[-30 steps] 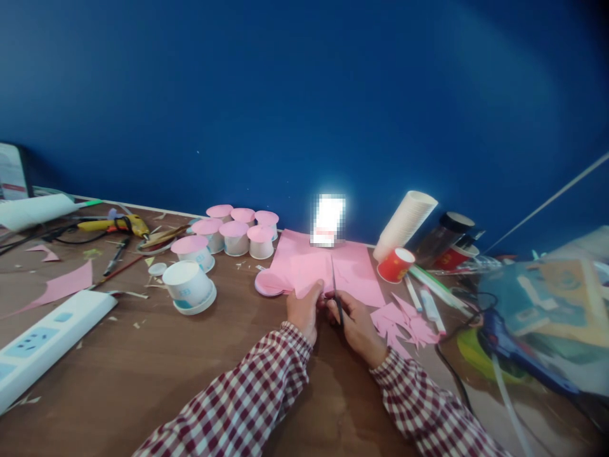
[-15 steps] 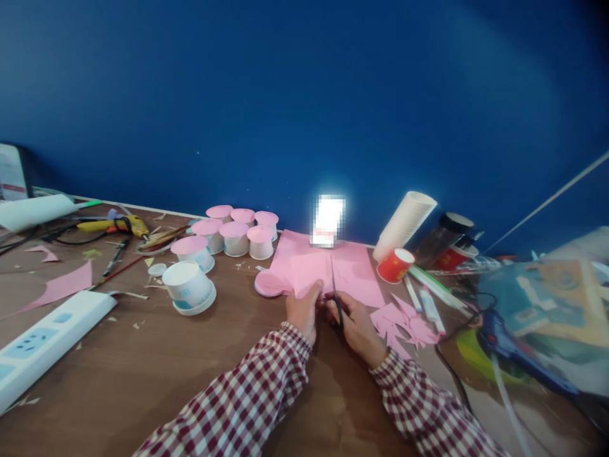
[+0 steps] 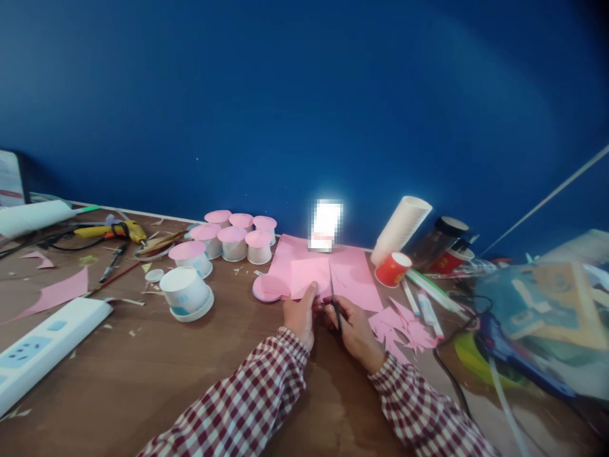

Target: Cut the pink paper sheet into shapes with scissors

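Between thumb and fingers, my left hand [image 3: 301,313] pinches a piece of pink paper [image 3: 309,277]. My right hand [image 3: 356,330] is closed around the handles of a pair of scissors [image 3: 333,298], whose blades point away from me along the paper's right edge. Beneath lies a larger pink sheet [image 3: 356,254] on the table. A stack of pink paper circles [image 3: 267,288] rests at that sheet's left corner. Pink paper scraps [image 3: 404,327] are scattered right of my right hand.
To the left stand several white cups with pink tops [image 3: 233,236] and an uncovered white cup [image 3: 183,289]. A power strip [image 3: 47,346] and a yellow glue gun [image 3: 128,230] lie farther left. On the right are stacked paper cups [image 3: 402,228], a red cup [image 3: 392,269] and a blue glue gun [image 3: 511,355].
The view has shifted slightly. Both hands keep their hold on the paper and the scissors, with the blades still at the paper's right edge.
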Available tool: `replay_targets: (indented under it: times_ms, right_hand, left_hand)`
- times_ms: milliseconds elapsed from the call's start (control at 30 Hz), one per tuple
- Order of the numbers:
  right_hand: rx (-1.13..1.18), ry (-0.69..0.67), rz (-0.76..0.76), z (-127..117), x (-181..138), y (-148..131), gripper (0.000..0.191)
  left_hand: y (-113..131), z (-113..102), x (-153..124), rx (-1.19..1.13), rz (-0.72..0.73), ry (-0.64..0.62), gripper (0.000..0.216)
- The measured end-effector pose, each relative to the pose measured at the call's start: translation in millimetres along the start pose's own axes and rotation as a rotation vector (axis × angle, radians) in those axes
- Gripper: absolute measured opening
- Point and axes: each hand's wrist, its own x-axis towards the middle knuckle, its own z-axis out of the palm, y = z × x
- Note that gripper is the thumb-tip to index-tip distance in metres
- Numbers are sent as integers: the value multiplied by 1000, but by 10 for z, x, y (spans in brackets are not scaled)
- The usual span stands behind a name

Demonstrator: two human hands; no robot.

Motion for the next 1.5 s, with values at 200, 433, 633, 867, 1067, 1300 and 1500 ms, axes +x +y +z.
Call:
replay_targets:
  times_ms: [200,433,633,867,1067,1300,1500]
  right_hand:
    - [-25,14,-19,-4,1,17,30]
    - [-25,11,-16,-8,-2,-6,33]
    - [-3,4,-8,-9,-3,-3,33]
    - [1,8,-11,-3,-1,2,31]
    - [-5,7,-10,0,-3,8,30]
    - [-8,2,-7,-2,-1,13,31]
    - [-11,-2,2,-5,0,-7,32]
  left_hand:
    - [4,-5,-11,-5,26,-13,27]
    - [-4,-10,-9,5,26,-16,29]
    - [-4,-10,-8,5,35,-23,29]
    - [-16,-12,5,-3,28,-16,30]
    - [8,1,-21,-12,28,-7,30]
    - [28,5,-34,-32,24,-16,28]
    - [38,13,-40,-71,21,-26,27]
